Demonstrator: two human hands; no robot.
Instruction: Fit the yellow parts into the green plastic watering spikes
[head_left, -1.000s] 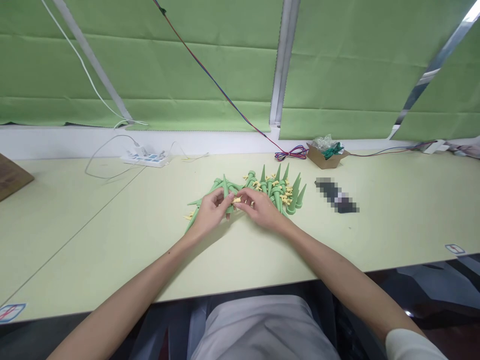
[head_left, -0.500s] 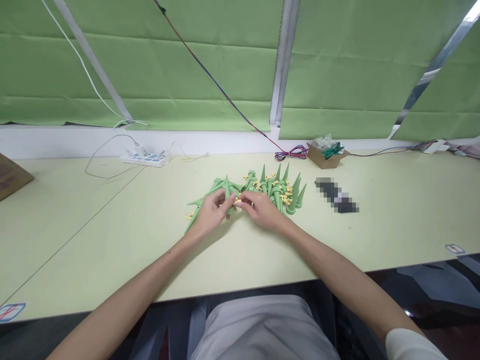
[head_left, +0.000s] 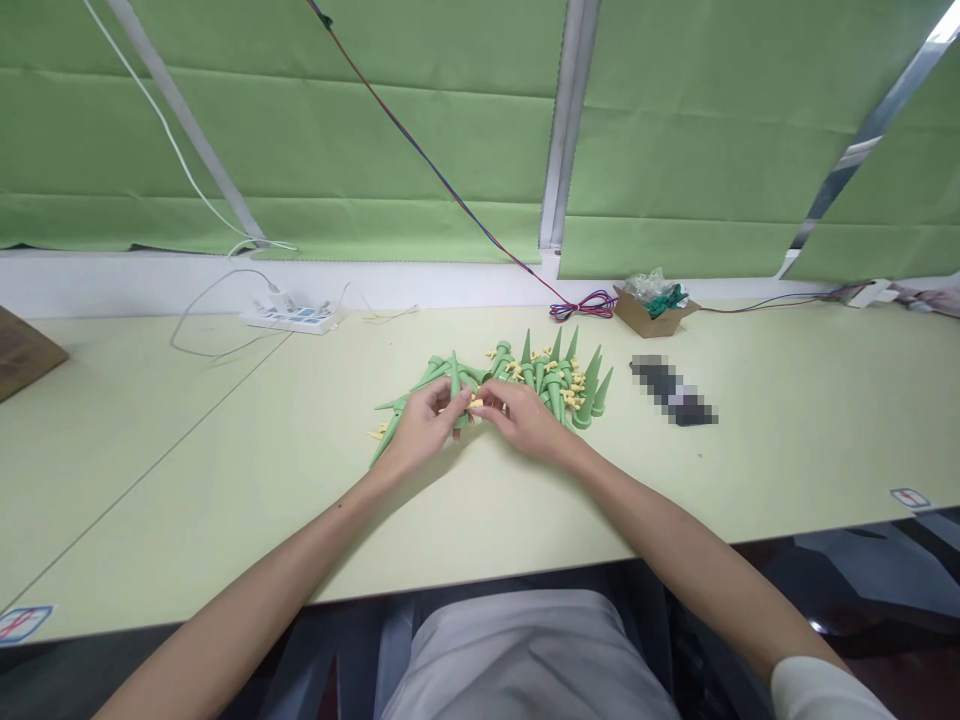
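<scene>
My left hand [head_left: 426, 425] is closed around a green plant watering spike [head_left: 454, 372], its tip pointing up. At the spike's side is a small yellow valve piece [head_left: 475, 404], pinched by the fingertips of my right hand [head_left: 521, 415]. Whether the valve sits inside the spike or only touches it, I cannot tell. Behind and right of my hands lies a pile of green spikes [head_left: 555, 385], several standing tip up, with small yellow valves [head_left: 576, 388] among them. More green spikes [head_left: 388, 437] lie to the left, partly hidden by my left hand.
A pale table [head_left: 465, 520] holds everything. Along the back are a white power strip [head_left: 292, 318], a coiled red and blue cable [head_left: 585, 306] and a small cardboard box [head_left: 649, 318] with plastic and green material. A pixelated dark object [head_left: 673, 390] lies on the right.
Almost nothing differs. Both hands stay in place at the spike and the yellow valve, with only a very slight shift of the fingers.
</scene>
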